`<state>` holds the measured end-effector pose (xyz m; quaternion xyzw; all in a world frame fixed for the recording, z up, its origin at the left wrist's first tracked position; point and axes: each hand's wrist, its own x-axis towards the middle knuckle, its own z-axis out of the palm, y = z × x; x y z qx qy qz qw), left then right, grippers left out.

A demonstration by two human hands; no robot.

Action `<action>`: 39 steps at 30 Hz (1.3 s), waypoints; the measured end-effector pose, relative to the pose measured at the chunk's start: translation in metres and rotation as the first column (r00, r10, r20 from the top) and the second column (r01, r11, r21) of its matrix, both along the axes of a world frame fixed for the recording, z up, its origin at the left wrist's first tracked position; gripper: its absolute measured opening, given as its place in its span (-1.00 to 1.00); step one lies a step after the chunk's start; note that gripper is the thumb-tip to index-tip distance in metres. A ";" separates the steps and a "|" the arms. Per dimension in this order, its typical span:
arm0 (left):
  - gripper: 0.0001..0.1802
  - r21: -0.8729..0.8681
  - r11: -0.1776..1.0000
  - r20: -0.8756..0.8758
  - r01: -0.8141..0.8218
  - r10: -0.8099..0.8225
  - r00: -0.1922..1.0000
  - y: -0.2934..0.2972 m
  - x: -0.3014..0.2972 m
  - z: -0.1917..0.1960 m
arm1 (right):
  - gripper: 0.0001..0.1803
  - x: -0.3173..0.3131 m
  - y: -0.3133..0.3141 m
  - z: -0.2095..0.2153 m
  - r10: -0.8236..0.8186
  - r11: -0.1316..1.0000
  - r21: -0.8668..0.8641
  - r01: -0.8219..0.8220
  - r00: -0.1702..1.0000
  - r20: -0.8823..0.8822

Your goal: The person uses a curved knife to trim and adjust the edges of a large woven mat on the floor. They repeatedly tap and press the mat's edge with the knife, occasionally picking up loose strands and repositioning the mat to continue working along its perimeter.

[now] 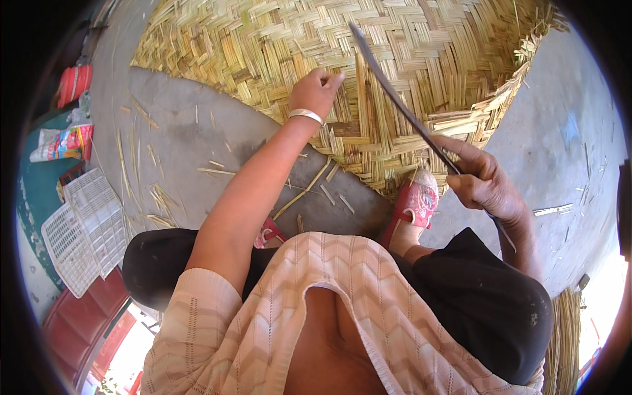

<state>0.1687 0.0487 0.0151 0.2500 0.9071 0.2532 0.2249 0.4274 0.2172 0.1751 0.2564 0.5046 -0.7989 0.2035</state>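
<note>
A large woven straw mat [408, 52] lies on the floor ahead of me, in a zigzag weave with a ragged edge on the right. Over its near part is my left hand [316, 91], its fingers curled together and close to the weave; whatever is inside them is hidden. My right hand [486, 181] grips a long, dark, narrow blade-like strip [395, 95]. This strip slants up and left across the mat, its far tip raised near the mat's middle and its thin lower end passing beside my right forearm.
My red shoe [416, 201] touches the mat's near corner. Loose straw pieces [161, 201] are scattered over the grey floor. To the left are white plastic crates [85, 224], a colourful bag [62, 143] and a red container [74, 85]. A straw bundle [563, 342] stands at lower right.
</note>
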 end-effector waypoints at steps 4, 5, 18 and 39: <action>-0.49 0.284 0.912 0.657 -0.296 0.040 0.753 0.016 0.013 -0.009 | -0.37 0.002 -0.022 -0.023 -0.092 0.955 0.266 0.131 0.984 -0.153; -0.49 0.285 0.936 0.575 -0.207 0.006 0.818 0.019 0.013 -0.013 | -0.37 0.003 -0.028 -0.035 -0.053 0.895 0.428 0.128 0.982 -0.183; -0.31 0.271 0.874 0.962 -0.404 -0.227 0.154 0.036 0.007 -0.010 | -0.23 0.038 -0.020 -0.116 0.213 -0.052 0.994 0.092 0.974 -0.079; 0.21 0.367 0.919 0.856 -0.143 -0.394 -0.336 0.043 0.023 0.032 | -0.22 0.028 -0.011 -0.154 0.171 -0.081 0.986 0.146 0.977 -0.130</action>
